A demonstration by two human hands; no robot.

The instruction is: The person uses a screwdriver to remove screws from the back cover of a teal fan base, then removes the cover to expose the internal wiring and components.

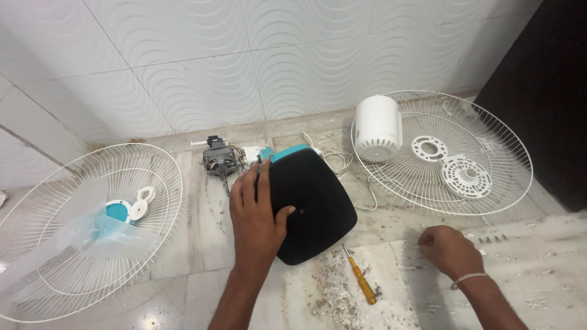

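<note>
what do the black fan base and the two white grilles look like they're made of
Black fan base, under the left hand: likely moulded plastic, matte, with rounded corners and a soft sheen. Left grille and right grille: probably white-coated metal wire, judging by the thin, evenly spaced spokes.

The black fan base [315,205], a rounded square with a teal edge at its far end, lies flat on the marble floor. A few small screws [492,239] lie scattered on the floor to its right, well apart from it.
</note>
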